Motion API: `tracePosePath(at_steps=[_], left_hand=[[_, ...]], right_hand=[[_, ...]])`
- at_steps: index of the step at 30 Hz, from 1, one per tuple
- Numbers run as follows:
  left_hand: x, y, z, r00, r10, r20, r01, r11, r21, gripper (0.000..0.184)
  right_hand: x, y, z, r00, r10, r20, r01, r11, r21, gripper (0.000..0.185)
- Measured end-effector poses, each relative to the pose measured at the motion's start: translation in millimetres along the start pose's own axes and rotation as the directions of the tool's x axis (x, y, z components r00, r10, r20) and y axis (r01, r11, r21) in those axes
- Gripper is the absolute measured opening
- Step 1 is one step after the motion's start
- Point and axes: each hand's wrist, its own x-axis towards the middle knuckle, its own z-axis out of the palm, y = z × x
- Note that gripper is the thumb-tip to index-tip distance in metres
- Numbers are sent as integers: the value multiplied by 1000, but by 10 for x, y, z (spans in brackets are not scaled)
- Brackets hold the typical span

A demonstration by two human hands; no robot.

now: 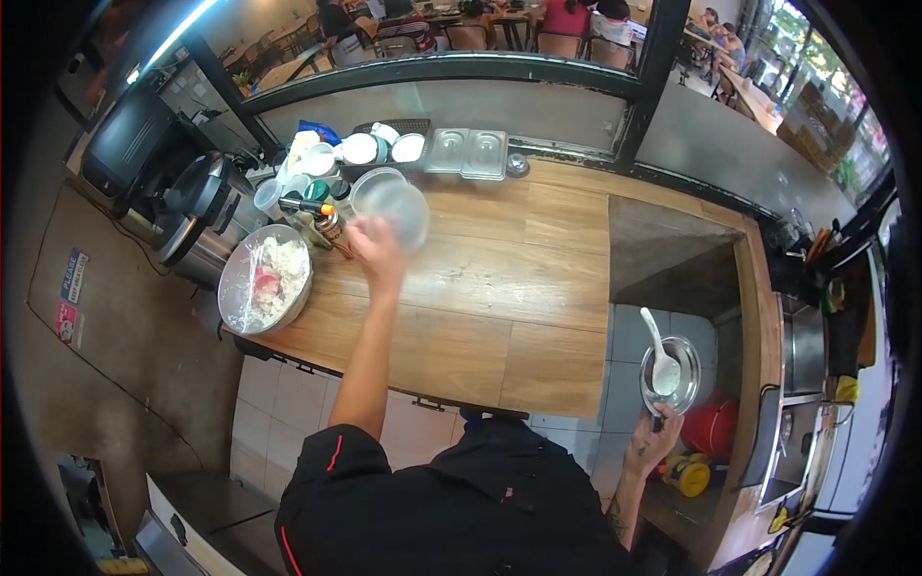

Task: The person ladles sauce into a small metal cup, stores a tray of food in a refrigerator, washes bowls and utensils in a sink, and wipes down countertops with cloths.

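My left hand point(377, 252) is closed at the edge of a round translucent plastic container point(405, 219), above the wooden counter; both are smeared by motion. Just behind it is another round clear container point(376, 185). Off the counter's right end, my right hand point(653, 444) grips a round metal bowl point(684, 392) by its near side. A white serving spoon point(664, 370) rests in that bowl, handle pointing away. Left of my left hand stands a large clear bowl point(230, 293) of white rice-like food point(286, 254), with something pink in it and plastic film on one side.
Along the counter's point(461, 326) back are a blow torch point(305, 205), jars, white-topped tubs point(359, 149) and metal pans point(466, 154). A large cooker point(206, 216) stands left. Below right are a red bucket point(711, 425) and a yellow container point(688, 475). People sit beyond the window.
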Motion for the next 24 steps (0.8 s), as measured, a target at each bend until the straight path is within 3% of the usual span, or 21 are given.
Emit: tracePosePath(at_steps=[1,2,3,5,6,7,9,10,11,12,13,14,15,16,17,18,20,22,24], left_hand=[[237,-109,37,978,-157,-136,118,958,-261,25],[397,-132,90,979,-159,-130,120,957,-262,25],[542,-133,159,950,-118,-291,134,990,36,32],[833,-614,118,926,208,-315,-10,847,531,47],[903,-672,186,897,415,-151,-211,703,679,55],[819,-743,232,949,296,-105,-143,705,694,46],[996,-1208,192,954,291,-67,-151,662,734,29],[1148,-1449,221,979,181,-98,3,466,885,37],[1289,-1690,257,989,67,-129,115,176,978,48],[1416,-1913,292,986,-46,-157,151,-113,982,59],[1428,-2029,236,965,259,-44,-6,188,982,49],[1435,-2139,168,841,536,75,-296,340,893,44],[1238,-1702,319,955,297,-6,-137,456,879,51],[956,-980,492,986,141,-87,-6,556,831,69],[1033,-1325,596,978,193,-85,-19,483,875,92],[936,-1212,642,981,191,20,-105,450,887,102],[1050,-1316,733,979,202,39,-116,387,915,102],[965,-957,894,991,131,-8,-29,280,959,87],[856,-848,1029,981,196,-5,-53,293,955,85]], right_hand=[[7,-20,54,1000,11,15,-11,1000,-15,29],[21,-45,112,999,23,24,-23,999,-29,29],[48,-73,174,1000,27,15,-26,999,-31,29],[62,-138,269,1000,-28,-3,29,999,23,27],[84,-177,314,998,-58,-5,58,996,63,23],[106,-201,331,997,-76,-20,77,993,85,20],[44,-52,455,998,-58,-10,59,998,17,29],[96,-219,374,1000,-17,19,18,998,-55,31],[75,-141,368,997,-71,5,71,995,-68,32],[-5,-68,395,998,59,-25,-59,998,7,34],[22,-136,304,999,43,-27,-42,998,51,35],[-14,-126,250,990,87,-112,-87,996,1,35],[-17,-81,232,991,90,-94,-84,994,67,36],[22,-87,250,995,78,-58,-69,987,145,37],[28,-73,225,989,99,-109,-86,989,124,37],[22,-35,183,988,128,-91,-121,990,78,38],[-8,69,67,979,181,-92,-178,983,34,39],[58,259,-109,967,195,-161,-193,981,32,38],[144,476,-377,950,191,-247,-196,981,4,39]])
